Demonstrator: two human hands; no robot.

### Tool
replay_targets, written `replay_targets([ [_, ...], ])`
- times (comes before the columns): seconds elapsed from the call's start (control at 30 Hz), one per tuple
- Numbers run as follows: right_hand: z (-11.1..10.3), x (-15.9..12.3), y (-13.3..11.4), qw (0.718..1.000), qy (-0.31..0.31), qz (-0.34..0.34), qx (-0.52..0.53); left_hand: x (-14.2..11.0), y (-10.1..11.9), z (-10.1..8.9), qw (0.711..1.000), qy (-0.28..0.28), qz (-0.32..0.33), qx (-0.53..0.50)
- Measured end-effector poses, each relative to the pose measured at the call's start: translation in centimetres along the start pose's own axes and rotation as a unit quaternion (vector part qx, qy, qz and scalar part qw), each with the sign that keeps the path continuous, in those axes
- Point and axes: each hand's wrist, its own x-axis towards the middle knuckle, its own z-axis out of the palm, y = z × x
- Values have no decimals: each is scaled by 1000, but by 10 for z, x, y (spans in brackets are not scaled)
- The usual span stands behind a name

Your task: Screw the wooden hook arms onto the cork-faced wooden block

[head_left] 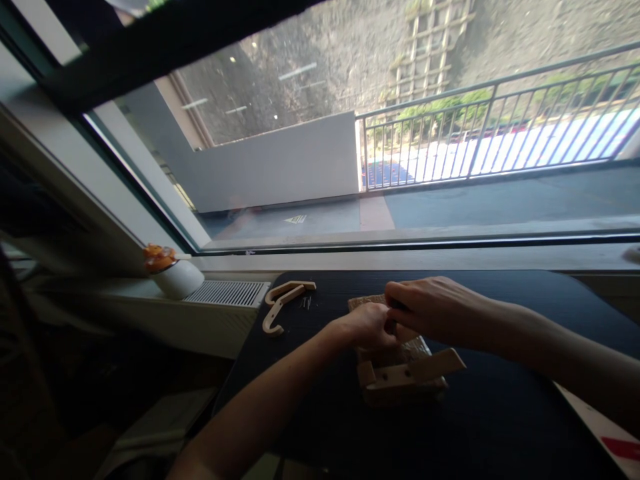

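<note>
Fasteners [307, 303], loose on table [320, 413]: might scatter, if jogged. Left hand [373, 327], right hand [440, 307]: fingers curled close over wrapped bundle [365, 302]; anything gripped, cannot tell.

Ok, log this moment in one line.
Left hand: over wrapped package; right hand: close by left, grip hidden; drilled wooden piece: package's near end; wooden hooks: on table beside small fasteners
</note>
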Motion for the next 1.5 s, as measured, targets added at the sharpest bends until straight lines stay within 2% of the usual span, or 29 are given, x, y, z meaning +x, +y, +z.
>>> replay_targets([
  [0.23, -1, 1, -2, 999, 8, 17, -28, 2, -2, 3, 998, 32, 17, 43],
  [0.6, -13, -2, 5, 999, 2, -14, 41, -4, 12, -7, 999, -6, -43, 22],
  [0.83, -9, 4, 0, 1000, 17, 16, -3, -2, 6, -2, 999, -4, -32, 6],
  [1.07, -3, 2, 8, 999, 23, 3, 48, -3, 7, -3, 999, -6, -42, -12],
  [1.3, -7, -1, 8, 998, 10, -12, 54, -2, 6, -2, 999, 3, -33, -3],
  [1.5, -10, 2, 6, 1000, -6, 21, -8, 1, 2, 2, 999, -5, -37, 3],
])
